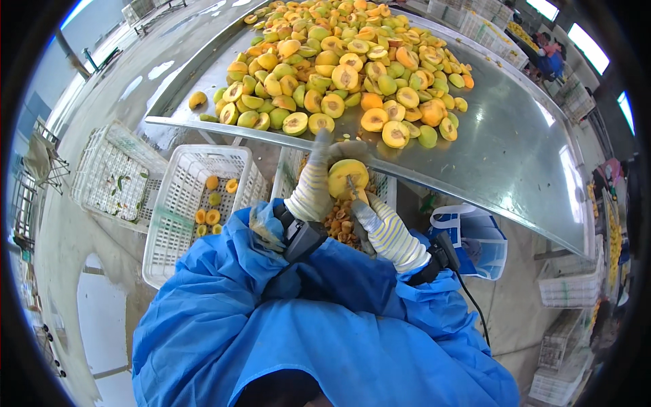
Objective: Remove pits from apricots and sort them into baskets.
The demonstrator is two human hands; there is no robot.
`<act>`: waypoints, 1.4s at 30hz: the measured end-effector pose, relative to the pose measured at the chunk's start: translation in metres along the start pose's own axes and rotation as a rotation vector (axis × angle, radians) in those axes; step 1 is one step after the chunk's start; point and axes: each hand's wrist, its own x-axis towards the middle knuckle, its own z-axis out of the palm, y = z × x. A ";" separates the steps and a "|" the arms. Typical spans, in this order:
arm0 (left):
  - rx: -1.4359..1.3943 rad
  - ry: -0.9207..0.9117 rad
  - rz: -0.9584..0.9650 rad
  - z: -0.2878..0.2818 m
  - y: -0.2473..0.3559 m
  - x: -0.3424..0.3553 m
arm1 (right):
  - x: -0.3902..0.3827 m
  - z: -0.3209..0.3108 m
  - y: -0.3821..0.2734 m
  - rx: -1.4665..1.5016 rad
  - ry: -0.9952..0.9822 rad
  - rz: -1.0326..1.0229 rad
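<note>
My left hand [317, 171], in a striped knit glove, is closed around a yellow peach half [344, 172] just off the table's near edge. The cut face is turned up toward me. In my right hand [371, 218], also gloved, is a small pitting tool [352, 184], its thin metal end against the middle of the cut face. The fingers of my right hand are wrapped around its handle and partly hidden. Beneath both hands, a crate holds brownish pits and scraps [341, 224].
A heap of peach halves [319, 64] covers much of the metal table [498, 122]. On the left, a white crate [178, 203] holds several halves, beside another crate [102, 193]. A blue-and-white bag [485, 244] stands right, under the table. Another person [550, 57] is at far right.
</note>
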 end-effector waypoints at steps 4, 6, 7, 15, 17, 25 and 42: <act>-0.200 0.088 0.118 0.000 -0.013 -0.005 | 0.010 0.002 0.002 -0.468 0.192 -0.495; -0.070 0.083 0.046 -0.003 -0.010 -0.004 | 0.008 0.009 0.005 -0.487 0.213 -0.505; -0.010 0.077 0.003 -0.005 -0.010 -0.003 | 0.007 0.012 0.009 -0.519 0.241 -0.510; 0.209 -0.056 -0.172 -0.022 -0.003 0.014 | 0.000 0.019 -0.001 0.126 0.013 0.006; 0.251 -0.024 -0.123 -0.018 -0.004 0.011 | -0.010 0.023 -0.020 0.021 0.040 0.092; 0.325 0.015 -0.008 -0.002 0.006 0.005 | -0.007 -0.003 -0.032 0.492 -0.267 0.383; 0.538 -0.065 -0.037 -0.016 -0.005 0.018 | -0.002 0.007 -0.018 0.210 -0.085 0.278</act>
